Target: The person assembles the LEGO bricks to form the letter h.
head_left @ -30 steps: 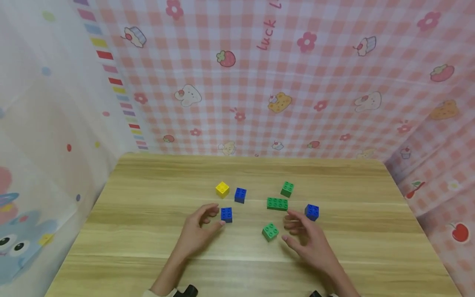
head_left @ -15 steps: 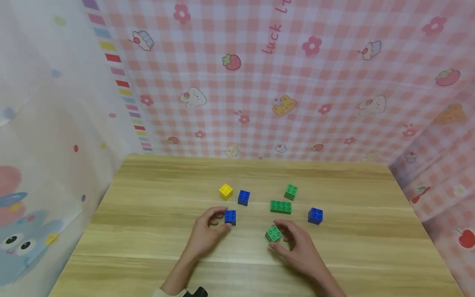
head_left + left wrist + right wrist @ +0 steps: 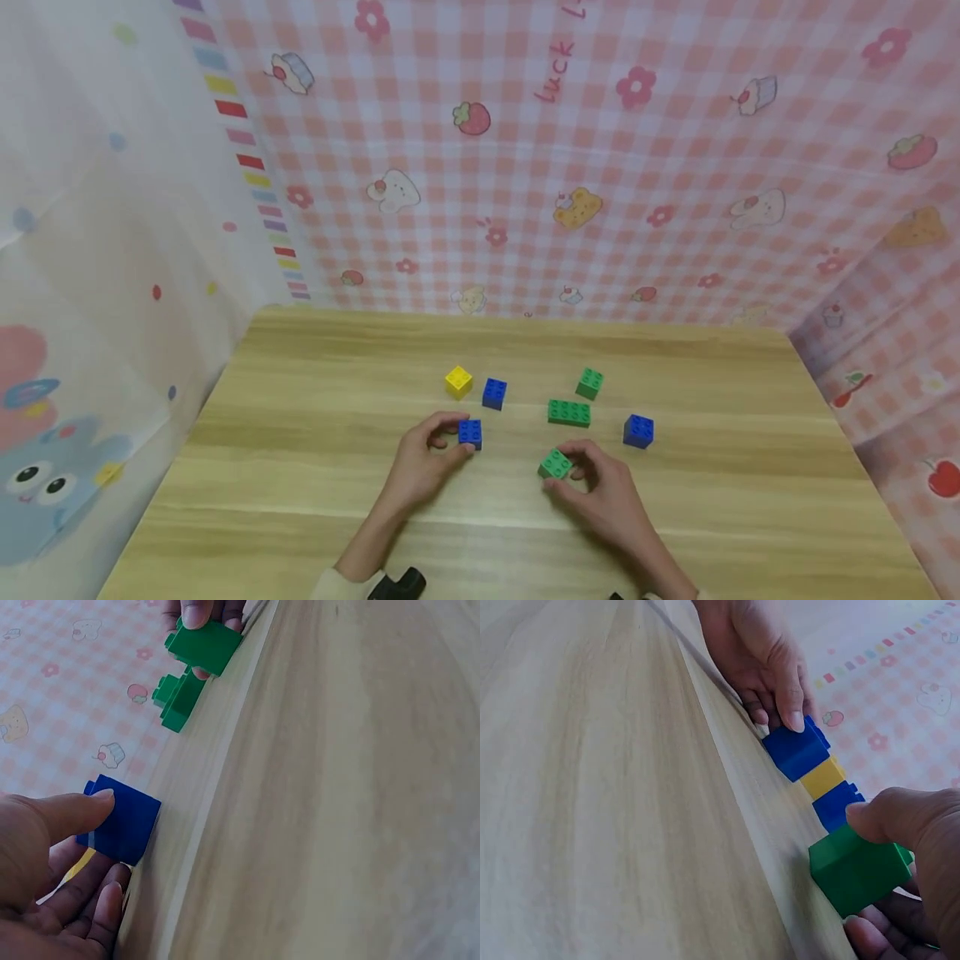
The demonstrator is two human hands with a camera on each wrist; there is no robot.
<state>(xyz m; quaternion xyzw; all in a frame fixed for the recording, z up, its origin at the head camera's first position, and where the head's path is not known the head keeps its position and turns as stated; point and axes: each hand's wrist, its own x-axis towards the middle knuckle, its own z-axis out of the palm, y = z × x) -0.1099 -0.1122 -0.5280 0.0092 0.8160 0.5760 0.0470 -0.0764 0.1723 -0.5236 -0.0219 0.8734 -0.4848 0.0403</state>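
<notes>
Tabletop (image 3: 495, 537): left grip (image 3: 420, 463) pinches blue brick (image 3: 470, 434), right grip (image 3: 606, 493) green brick (image 3: 555, 463).

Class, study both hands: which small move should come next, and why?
Probably the right hand should bring its four-stud green brick toward the four-stud blue brick in the left hand: each hand pinches its brick, yet the two bricks are apart.
</notes>
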